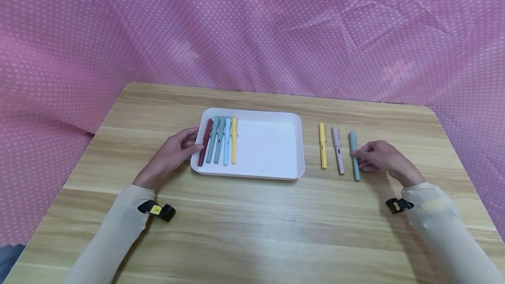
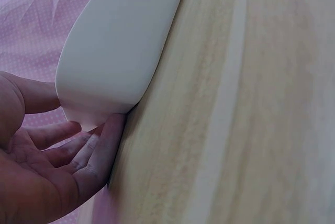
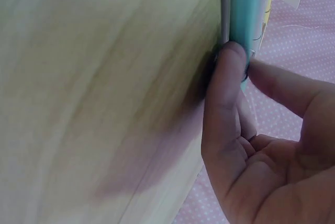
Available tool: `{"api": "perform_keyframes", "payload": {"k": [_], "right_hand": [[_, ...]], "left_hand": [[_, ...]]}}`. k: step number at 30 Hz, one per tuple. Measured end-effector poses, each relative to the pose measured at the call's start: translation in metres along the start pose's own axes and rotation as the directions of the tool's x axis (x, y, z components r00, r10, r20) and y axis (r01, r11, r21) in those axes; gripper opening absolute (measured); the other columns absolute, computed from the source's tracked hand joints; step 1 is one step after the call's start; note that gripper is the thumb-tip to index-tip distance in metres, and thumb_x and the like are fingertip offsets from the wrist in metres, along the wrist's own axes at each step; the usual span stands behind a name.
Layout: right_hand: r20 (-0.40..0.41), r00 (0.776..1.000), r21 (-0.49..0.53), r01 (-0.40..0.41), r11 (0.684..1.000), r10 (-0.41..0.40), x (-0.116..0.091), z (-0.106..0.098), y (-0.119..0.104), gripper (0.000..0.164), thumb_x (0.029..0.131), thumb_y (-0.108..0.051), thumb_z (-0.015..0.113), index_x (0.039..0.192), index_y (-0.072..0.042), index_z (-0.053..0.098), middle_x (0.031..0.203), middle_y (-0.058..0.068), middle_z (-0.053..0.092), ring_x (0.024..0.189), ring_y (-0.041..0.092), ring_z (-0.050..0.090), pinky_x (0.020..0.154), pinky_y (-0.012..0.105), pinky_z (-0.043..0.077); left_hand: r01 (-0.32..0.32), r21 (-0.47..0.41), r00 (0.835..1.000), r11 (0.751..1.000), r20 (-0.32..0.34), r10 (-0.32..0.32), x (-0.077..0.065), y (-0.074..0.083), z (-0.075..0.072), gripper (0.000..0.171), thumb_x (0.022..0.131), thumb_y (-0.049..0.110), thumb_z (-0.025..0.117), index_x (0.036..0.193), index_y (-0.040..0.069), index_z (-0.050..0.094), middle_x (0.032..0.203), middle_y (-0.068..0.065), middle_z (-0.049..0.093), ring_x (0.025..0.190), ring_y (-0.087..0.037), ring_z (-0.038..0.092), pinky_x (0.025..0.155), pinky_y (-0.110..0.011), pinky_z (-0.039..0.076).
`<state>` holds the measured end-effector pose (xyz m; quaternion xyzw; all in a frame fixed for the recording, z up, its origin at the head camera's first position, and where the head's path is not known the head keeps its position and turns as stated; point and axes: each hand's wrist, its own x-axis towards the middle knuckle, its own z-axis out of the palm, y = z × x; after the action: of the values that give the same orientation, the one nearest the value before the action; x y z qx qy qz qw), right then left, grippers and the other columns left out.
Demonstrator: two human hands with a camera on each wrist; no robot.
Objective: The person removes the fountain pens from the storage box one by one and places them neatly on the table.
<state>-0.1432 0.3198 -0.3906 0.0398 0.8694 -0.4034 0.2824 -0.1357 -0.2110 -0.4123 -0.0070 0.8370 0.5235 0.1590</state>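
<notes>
My left hand (image 1: 172,151) holds the white tray (image 1: 268,171) by its left end. In the left wrist view the thumb lies at the tray's rim (image 2: 104,62) and the fingers touch the outer wall low down. Several capped pens lie side by side in the tray's left part: a dark red pen (image 1: 205,143), two grey-green ones, a light blue pen (image 1: 226,141) and a yellow one (image 1: 234,140). Right of the tray, my right hand (image 1: 380,159) pinches a teal pen (image 1: 353,157) between thumb and fingers. The right wrist view shows the same pen (image 3: 245,12) close up.
Between the tray and the right hand, another yellow pen (image 1: 322,146) and a pale purple pen (image 1: 337,150) lie on the wooden table (image 1: 252,236). A pink dotted cloth (image 1: 252,34) hangs behind the table's far edge.
</notes>
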Motion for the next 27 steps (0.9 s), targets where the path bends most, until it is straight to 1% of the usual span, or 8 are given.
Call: {"api": "perform_keyframes", "payload": {"k": [4,8,19,27], "right_hand": [[-0.006,1.0,-0.002,-0.009,1.0,0.009,-0.0005,0.0004,0.0006,0.036,0.097,-0.025,0.054,0.105,0.01,0.051,0.091,0.011,0.06,0.079,0.017,0.061,0.075,0.03,0.056],[-0.012,1.0,-0.008,-0.017,1.0,0.017,-0.0013,0.0008,0.0004,0.037,0.097,-0.026,0.055,0.104,0.01,0.052,0.091,0.011,0.06,0.079,0.017,0.061,0.075,0.03,0.056],[-0.012,1.0,0.003,-0.009,1.0,0.009,-0.0024,-0.0003,0.0021,0.037,0.097,-0.026,0.054,0.105,0.01,0.053,0.092,0.012,0.061,0.081,0.018,0.062,0.076,0.03,0.056],[-0.023,1.0,0.009,-0.013,1.0,0.013,-0.0028,0.0012,0.0029,0.039,0.096,-0.028,0.057,0.105,0.01,0.052,0.093,0.012,0.061,0.081,0.018,0.062,0.075,0.03,0.056]], "left_hand": [[-0.001,0.009,1.0,1.0,-0.003,0.001,-0.0003,0.001,0.0002,0.063,0.094,0.025,0.06,0.148,0.014,0.031,0.133,-0.01,0.049,0.122,-0.026,0.046,0.103,-0.043,0.039],[0.002,0.013,1.0,1.0,-0.007,-0.001,-0.0005,0.0009,0.0002,0.063,0.094,0.025,0.06,0.148,0.014,0.03,0.133,-0.01,0.049,0.122,-0.026,0.046,0.103,-0.043,0.039],[-0.002,0.013,1.0,1.0,-0.008,0.002,-0.0005,0.0,0.0,0.064,0.094,0.027,0.061,0.148,0.015,0.03,0.134,-0.009,0.048,0.123,-0.026,0.045,0.104,-0.044,0.038],[-0.005,0.011,1.0,1.0,-0.008,0.005,-0.001,0.0005,0.0002,0.063,0.094,0.025,0.061,0.148,0.014,0.03,0.133,-0.01,0.049,0.122,-0.027,0.045,0.104,-0.044,0.038]]}}
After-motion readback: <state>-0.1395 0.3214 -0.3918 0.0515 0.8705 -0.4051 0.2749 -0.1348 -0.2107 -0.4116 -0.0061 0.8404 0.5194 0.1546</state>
